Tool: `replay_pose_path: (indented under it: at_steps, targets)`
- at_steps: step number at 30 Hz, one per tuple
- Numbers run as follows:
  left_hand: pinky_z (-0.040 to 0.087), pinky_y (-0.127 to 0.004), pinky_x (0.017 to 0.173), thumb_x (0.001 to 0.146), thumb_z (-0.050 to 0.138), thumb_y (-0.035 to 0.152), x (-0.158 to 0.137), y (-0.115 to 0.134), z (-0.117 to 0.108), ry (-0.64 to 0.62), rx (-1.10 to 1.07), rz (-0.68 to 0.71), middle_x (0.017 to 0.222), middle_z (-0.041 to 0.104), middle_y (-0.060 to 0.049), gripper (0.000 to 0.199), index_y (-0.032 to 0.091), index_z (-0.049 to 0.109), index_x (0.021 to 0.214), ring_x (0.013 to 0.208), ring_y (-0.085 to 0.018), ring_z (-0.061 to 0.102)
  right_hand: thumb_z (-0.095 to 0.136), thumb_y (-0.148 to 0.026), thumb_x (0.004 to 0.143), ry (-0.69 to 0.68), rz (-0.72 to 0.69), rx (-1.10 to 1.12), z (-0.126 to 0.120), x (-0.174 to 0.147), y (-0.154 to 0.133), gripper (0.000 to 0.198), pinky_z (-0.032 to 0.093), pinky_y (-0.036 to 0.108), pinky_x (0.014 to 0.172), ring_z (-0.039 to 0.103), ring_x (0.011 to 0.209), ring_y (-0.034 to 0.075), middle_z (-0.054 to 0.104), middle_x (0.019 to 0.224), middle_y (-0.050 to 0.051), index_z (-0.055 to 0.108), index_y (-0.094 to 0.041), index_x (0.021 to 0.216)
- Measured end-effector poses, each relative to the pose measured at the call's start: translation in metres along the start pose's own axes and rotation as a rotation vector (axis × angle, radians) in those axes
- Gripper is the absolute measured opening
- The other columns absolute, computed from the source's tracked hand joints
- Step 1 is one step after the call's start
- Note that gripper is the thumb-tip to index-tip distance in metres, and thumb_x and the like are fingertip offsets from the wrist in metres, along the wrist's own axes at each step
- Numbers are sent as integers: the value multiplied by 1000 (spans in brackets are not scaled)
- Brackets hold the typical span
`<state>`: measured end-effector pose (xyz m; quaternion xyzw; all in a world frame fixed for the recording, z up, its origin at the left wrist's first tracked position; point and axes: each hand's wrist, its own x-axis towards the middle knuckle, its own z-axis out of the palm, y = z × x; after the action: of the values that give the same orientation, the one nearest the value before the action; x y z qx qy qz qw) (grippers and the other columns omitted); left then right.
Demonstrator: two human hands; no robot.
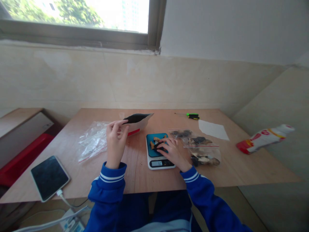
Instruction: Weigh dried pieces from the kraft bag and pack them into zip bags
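Note:
My left hand (117, 141) pinches the near edge of a pouch (142, 125) with a dark lining and a red strip, its mouth gaping open over the table. On a white kitchen scale (150, 163) with a blue top lie brown and dark dried pieces (152, 145), which look like dried mushrooms. My right hand (175, 154) is over the scale, its curled fingertips on a dark piece. The display digits are too small to read. Just right of that hand lie clear zip bags (204, 148) with similar dark and pale pieces inside.
Crumpled clear plastic bags (94, 140) lie to the left. A tablet-like device (50, 178) with a white cable rests at the front left. Two screwdrivers (193, 116) and white paper (212, 129) are at the back right, beyond which a red-and-white bottle (264, 138) lies tilted.

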<state>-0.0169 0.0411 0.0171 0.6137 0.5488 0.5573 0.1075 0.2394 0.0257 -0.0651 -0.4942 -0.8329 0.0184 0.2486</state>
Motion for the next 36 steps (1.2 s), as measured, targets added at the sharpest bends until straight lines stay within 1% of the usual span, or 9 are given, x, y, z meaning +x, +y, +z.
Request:
replay_pose_path:
  at_steps: [7,12,18,23,26,28,30,32,36]
  targets:
    - [52,-32,79,89,59,30,0,0,0,-1,6,-4,109,54,-6,23,23,66,109,96,-18,59,63,-36,89,-3,36,-5,-13,1,-3,16,38,44,93,54,115,28,64,117,8,72,-26,98]
    - [52,-31,77,88,58,31,-1,0,0,0,2,3,107,54,-6,22,24,66,108,94,-17,59,60,-27,90,-74,-12,-26,-19,2,1,21,39,48,96,51,120,30,59,126,11,71,-28,108]
    - [52,-30,74,88,58,29,-2,3,-1,-3,-11,11,106,52,-6,21,23,66,107,90,-15,58,58,-24,90,-94,-44,28,-24,1,11,21,41,49,98,49,119,30,57,128,10,73,-29,104]
    - [52,-31,74,88,58,30,-2,2,-1,-9,-11,10,106,52,-6,18,23,66,103,90,-16,58,54,-31,93,75,10,183,-42,15,8,24,42,49,100,53,115,28,62,118,10,69,-27,111]
    - [52,-33,78,89,57,32,-4,1,-2,-21,1,10,105,52,-6,15,21,66,95,92,-17,58,50,-31,95,179,12,375,-66,37,-5,24,45,44,100,57,111,24,64,113,9,68,-25,110]
    - [52,-34,80,90,57,32,-6,2,-2,-26,13,10,105,53,-6,15,21,66,94,94,-18,58,49,-32,95,189,-14,540,-84,58,-20,25,50,39,95,61,107,22,65,113,8,67,-24,111]
    - [52,-35,81,90,56,33,-9,3,-1,-22,22,15,106,53,-6,15,22,66,94,95,-19,57,47,-31,96,143,-62,658,-98,81,-38,26,50,36,96,62,108,20,67,113,6,66,-23,112]
    - [52,-36,82,90,56,32,-13,4,-1,-20,25,22,105,53,-6,15,22,66,94,97,-19,57,44,-27,96,22,-152,702,-105,104,-54,27,50,35,97,63,108,18,69,111,4,67,-22,111]
    - [53,-36,81,90,56,32,-20,3,-2,-24,33,32,108,53,-7,14,23,65,95,102,-21,56,42,-11,90,-218,-364,549,-95,139,-72,33,51,32,93,67,103,17,73,107,3,70,-19,105]
